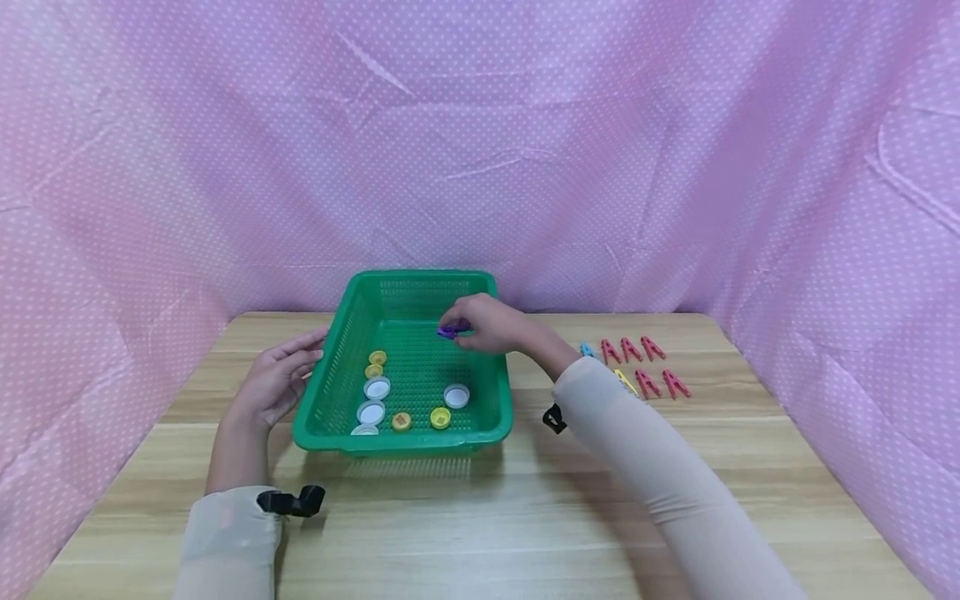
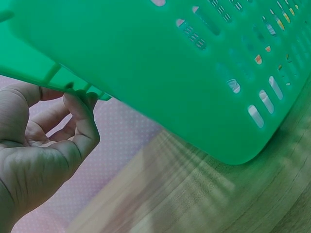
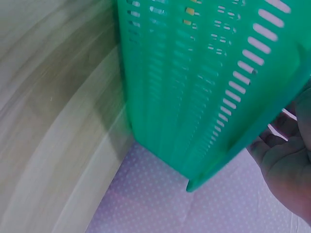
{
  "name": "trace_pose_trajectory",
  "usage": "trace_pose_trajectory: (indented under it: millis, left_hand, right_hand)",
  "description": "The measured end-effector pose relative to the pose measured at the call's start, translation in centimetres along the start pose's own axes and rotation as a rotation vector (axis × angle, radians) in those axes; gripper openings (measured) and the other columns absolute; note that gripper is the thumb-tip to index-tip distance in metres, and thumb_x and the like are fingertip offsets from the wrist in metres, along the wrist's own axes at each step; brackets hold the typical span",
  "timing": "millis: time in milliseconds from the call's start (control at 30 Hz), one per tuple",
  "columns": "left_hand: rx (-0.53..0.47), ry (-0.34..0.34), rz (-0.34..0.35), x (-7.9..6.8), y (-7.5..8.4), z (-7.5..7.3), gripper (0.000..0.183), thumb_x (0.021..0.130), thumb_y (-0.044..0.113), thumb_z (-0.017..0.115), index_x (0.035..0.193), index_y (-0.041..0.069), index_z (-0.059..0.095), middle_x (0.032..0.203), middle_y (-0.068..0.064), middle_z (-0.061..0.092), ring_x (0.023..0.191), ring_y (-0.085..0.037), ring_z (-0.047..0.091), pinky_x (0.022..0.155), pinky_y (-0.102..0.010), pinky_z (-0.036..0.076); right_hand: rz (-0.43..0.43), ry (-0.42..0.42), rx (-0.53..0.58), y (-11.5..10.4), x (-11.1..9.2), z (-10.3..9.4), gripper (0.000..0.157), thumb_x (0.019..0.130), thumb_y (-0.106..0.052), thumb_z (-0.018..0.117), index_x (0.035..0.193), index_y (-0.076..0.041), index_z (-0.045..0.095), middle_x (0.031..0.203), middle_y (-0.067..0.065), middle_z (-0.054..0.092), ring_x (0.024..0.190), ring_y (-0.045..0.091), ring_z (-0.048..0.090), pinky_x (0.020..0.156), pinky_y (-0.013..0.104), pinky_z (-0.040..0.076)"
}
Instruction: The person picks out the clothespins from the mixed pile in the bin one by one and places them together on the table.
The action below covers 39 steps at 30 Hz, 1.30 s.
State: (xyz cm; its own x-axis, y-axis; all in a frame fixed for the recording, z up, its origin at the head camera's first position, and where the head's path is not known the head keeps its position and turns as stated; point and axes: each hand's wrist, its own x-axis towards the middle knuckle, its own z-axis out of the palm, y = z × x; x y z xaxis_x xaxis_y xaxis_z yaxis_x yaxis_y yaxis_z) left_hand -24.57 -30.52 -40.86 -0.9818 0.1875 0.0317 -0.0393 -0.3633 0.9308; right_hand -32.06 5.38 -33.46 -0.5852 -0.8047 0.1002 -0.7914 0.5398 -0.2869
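A green plastic basket (image 1: 405, 437) with slotted sides rests on the table. My left hand (image 1: 277, 383) is at its left rim; in the left wrist view the bent fingers (image 2: 80, 119) hold the rim from below. Over the inside of the basket, my right hand (image 1: 487, 323) pinches a purple clothespin (image 1: 452, 331). In the right wrist view the basket wall hides this clothespin and part of the right hand (image 3: 286, 160). White caps (image 1: 377, 388) and yellow caps (image 1: 440, 417) lie on the basket floor, several along its left side.
Right of the basket, several red clothespins (image 1: 632, 350) lie in two rows on the wooden table (image 1: 420, 533). A blue clothespin (image 1: 587, 350) and a yellow clothespin (image 1: 624, 382) are partly hidden by the right sleeve (image 1: 637, 450). Pink dotted cloth (image 1: 480, 167) hangs behind and at both sides.
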Motion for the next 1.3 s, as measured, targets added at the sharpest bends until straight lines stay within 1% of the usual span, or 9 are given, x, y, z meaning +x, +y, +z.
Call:
trace_pose_trajectory:
  millis: [367,567,667,733,867,967,1067,1200,1300]
  left_hand:
    - [0.0,0.0,-0.002,0.0,0.0,-0.1,0.036,0.103,-0.004,0.055,0.136,0.005,0.066,0.119,0.002,0.074,0.098,-0.01,0.072,0.082,-0.024,0.06]
    - [-0.007,-0.002,0.003,-0.1,-0.1,-0.2,0.035,0.103,-0.005,0.054,0.133,0.006,0.068,0.118,0.001,0.074,0.096,-0.01,0.072,0.081,-0.024,0.06]
    - [-0.004,0.003,0.001,0.0,-0.1,-0.2,0.035,0.103,-0.005,0.054,0.133,0.006,0.069,0.118,0.001,0.074,0.097,-0.01,0.072,0.081,-0.024,0.06]
    - [0.003,0.008,-0.002,0.0,0.0,-0.1,0.035,0.103,-0.005,0.054,0.133,0.006,0.069,0.118,0.001,0.074,0.097,-0.01,0.072,0.081,-0.024,0.06]
    - [0.008,0.013,-0.005,0.0,0.1,0.0,0.035,0.103,-0.005,0.055,0.133,0.006,0.069,0.118,0.002,0.074,0.098,-0.01,0.072,0.081,-0.025,0.06]
    - [0.011,0.015,-0.004,0.1,0.1,0.0,0.034,0.102,-0.004,0.057,0.132,0.006,0.069,0.118,0.002,0.074,0.097,-0.01,0.072,0.081,-0.025,0.06]
    - [0.012,0.016,-0.006,0.1,0.0,0.0,0.034,0.102,-0.003,0.058,0.133,0.006,0.069,0.118,0.002,0.074,0.097,-0.01,0.072,0.081,-0.026,0.06]
    - [0.014,0.018,-0.008,0.1,0.0,-0.1,0.034,0.102,-0.002,0.059,0.134,0.006,0.068,0.118,0.001,0.074,0.097,-0.011,0.072,0.082,-0.026,0.06]
    - [0.015,0.021,-0.006,0.0,0.0,-0.1,0.035,0.102,-0.002,0.059,0.135,0.005,0.067,0.118,0.001,0.074,0.097,-0.011,0.072,0.083,-0.026,0.06]
  right_hand:
    - [0.028,0.067,0.006,1.1,-2.5,-1.1,0.03,0.094,-0.008,0.07,0.123,-0.002,0.073,0.116,0.01,0.072,0.106,0.022,0.066,0.094,0.035,0.056]
    - [0.018,0.117,0.007,2.2,-4.0,-1.6,0.027,0.093,-0.006,0.069,0.119,-0.001,0.074,0.111,0.01,0.073,0.1,0.022,0.067,0.088,0.036,0.058]
    - [0.028,0.135,0.014,2.9,-5.0,-1.7,0.026,0.092,-0.005,0.069,0.117,-0.001,0.074,0.107,0.01,0.072,0.097,0.022,0.067,0.085,0.037,0.059]
    - [0.052,0.138,0.02,3.3,-5.8,-1.7,0.026,0.092,-0.005,0.07,0.117,-0.001,0.075,0.105,0.009,0.072,0.095,0.022,0.067,0.084,0.038,0.058]
    - [0.138,0.137,0.035,3.9,-7.6,-1.7,0.026,0.093,-0.007,0.072,0.119,0.001,0.074,0.101,0.008,0.07,0.093,0.022,0.066,0.081,0.037,0.058]
    - [0.181,0.154,0.05,4.4,-9.2,-1.5,0.027,0.094,-0.007,0.073,0.118,0.002,0.073,0.098,0.008,0.07,0.089,0.022,0.066,0.079,0.038,0.059]
    - [0.198,0.178,0.06,5.1,-10.7,-1.2,0.025,0.093,-0.008,0.073,0.116,0.004,0.073,0.094,0.007,0.07,0.085,0.02,0.066,0.076,0.037,0.059]
    - [0.241,0.189,0.06,6.1,-12.3,-0.6,0.024,0.093,-0.008,0.074,0.114,0.003,0.074,0.089,0.006,0.069,0.077,0.016,0.061,0.069,0.033,0.055]
    - [0.287,0.182,0.071,6.8,-13.4,-0.3,0.025,0.093,-0.008,0.075,0.115,0.003,0.074,0.088,0.005,0.068,0.074,0.015,0.057,0.065,0.031,0.051]
